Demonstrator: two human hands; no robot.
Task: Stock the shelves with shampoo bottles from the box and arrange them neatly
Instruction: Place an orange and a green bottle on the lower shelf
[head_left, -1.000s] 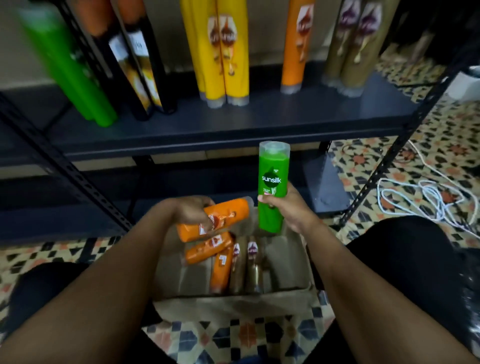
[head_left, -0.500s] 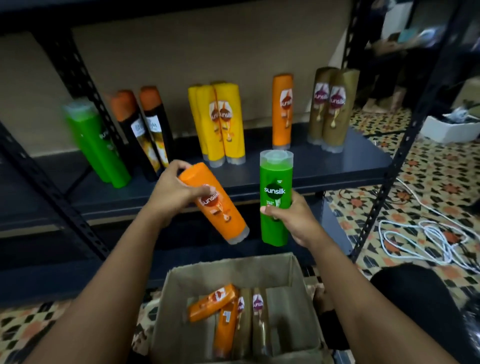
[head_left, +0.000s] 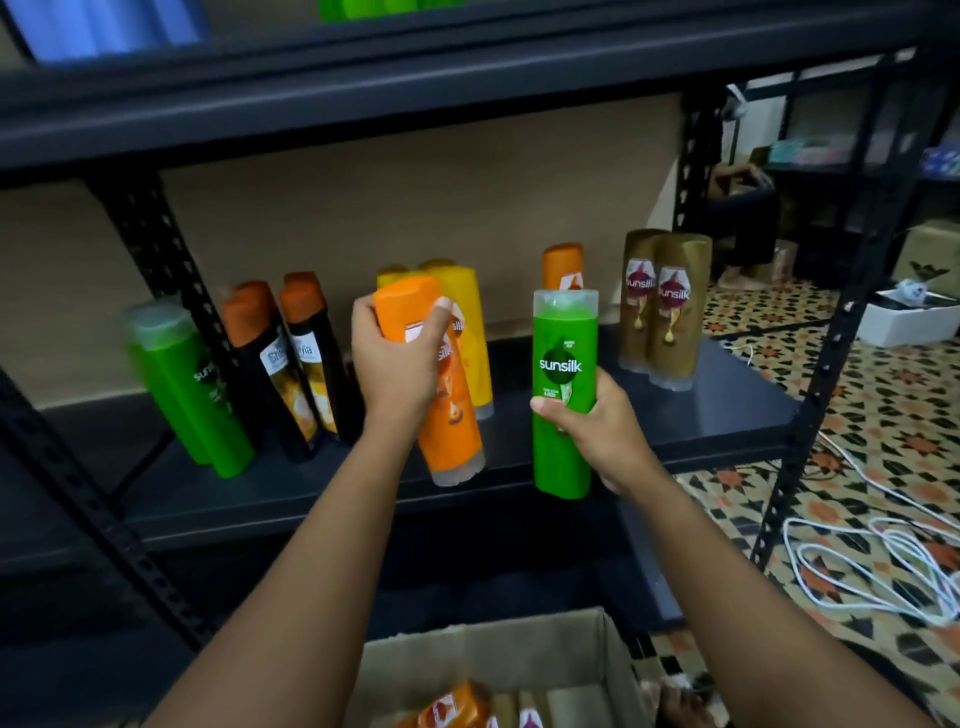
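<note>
1. Dark metal shelf carries standing bottles.
2. Brown cardboard box sits near, below it.
3. Left hand grips a tilted orange shampoo bottle over the shelf.
4. Right hand grips an upright green shampoo bottle at the shelf's near edge.

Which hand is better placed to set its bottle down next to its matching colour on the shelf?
Right, probably. The right hand holds the green bottle, but the green ones stand far left; the left hand's orange bottle belongs by the orange one, nearer the right. Neither matches; swapping sides looks easiest.
</note>
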